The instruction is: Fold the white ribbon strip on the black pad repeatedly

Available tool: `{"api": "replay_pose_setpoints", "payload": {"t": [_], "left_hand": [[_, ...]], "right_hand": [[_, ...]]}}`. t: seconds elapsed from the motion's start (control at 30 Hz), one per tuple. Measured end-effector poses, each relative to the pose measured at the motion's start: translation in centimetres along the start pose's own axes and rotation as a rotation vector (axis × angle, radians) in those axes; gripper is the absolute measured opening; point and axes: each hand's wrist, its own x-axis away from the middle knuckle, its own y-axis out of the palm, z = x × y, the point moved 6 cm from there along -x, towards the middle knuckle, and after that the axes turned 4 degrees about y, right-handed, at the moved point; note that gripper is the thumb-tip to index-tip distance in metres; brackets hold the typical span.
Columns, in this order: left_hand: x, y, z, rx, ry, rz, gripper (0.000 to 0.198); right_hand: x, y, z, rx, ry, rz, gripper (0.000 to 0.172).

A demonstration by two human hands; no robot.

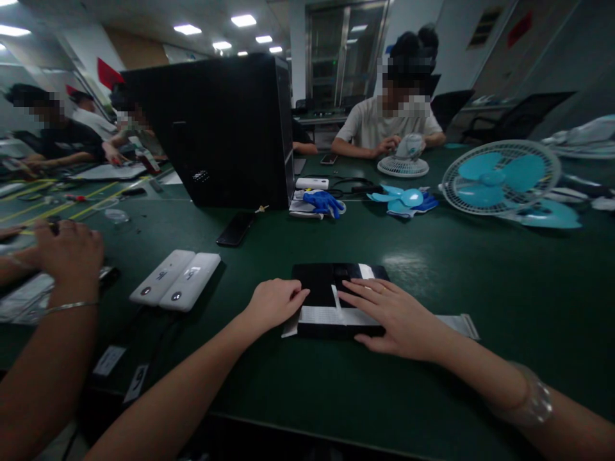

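A flat black box [317, 276] lies on the green table in front of me. A pale, finely lined flat strip [312, 315], perhaps a ribbon cable, crosses its near side and sticks out past both ends. A short white piece [335, 298] stands across the strip, and a bright patch [366, 271] shows on the far edge. My left hand [273, 304] is curled round the box's left end, thumb on top, other fingertips partly hidden. Across the right part my right hand [391, 314] rests with fingers spread, its thumb by the near edge, covering part of the strip.
Two white power-bank-like devices [192, 282] and a black phone [236, 228] lie left. Behind stand a large black computer case [216, 128], blue gloves [324, 203] and fan parts [500, 178]. Another person's hand [70, 246] is at far left; a person [365, 125] sits opposite.
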Motion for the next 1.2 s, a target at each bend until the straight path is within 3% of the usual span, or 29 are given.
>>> {"api": "replay_pose_setpoints", "payload": {"t": [0.3, 0.8, 1.0, 1.2], "left_hand": [[0.0, 0.1, -0.1, -0.032, 0.012, 0.012, 0.043], [-0.1, 0.0, -0.6, 0.023, -0.049, 0.014, 0.042], [0.0, 0.1, -1.0, 0.044, -0.048, -0.010, 0.042], [-0.1, 0.5, -1.0, -0.011, -0.016, -0.014, 0.041]], "right_hand": [[0.0, 0.3, 0.7, -0.041, 0.058, -0.078, 0.081], [-0.1, -0.2, 2.0, 0.023, 0.141, -0.124, 0.081], [1.0, -1.1, 6.8, 0.084, 0.334, -0.148, 0.082], [4.5, -1.9, 15.6, 0.128, 0.762, -0.301, 0.089]]}}
